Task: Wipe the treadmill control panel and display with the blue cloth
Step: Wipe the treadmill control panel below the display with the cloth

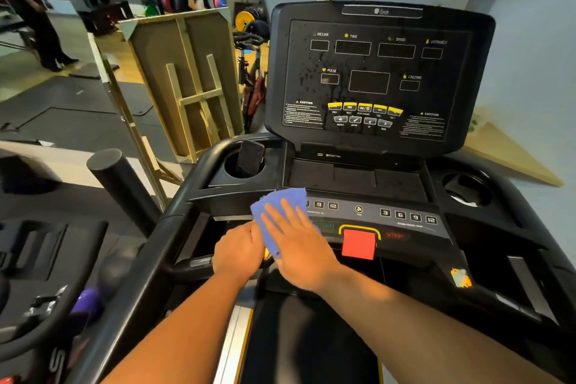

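Blue cloth (282, 207) lay on control panel (374, 215), left of red stop button (358, 243). Right hand (299, 246) pressed it flat, fingers spread for wiping; left hand (238, 251) pinched cloth edge, likely anchoring.

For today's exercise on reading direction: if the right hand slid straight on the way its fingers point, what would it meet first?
The right hand lies flat on the blue cloth, fingers pointing up-left. Straight on, it would likely first meet the ledge below the cup holder holding the phone; depth is unclear.
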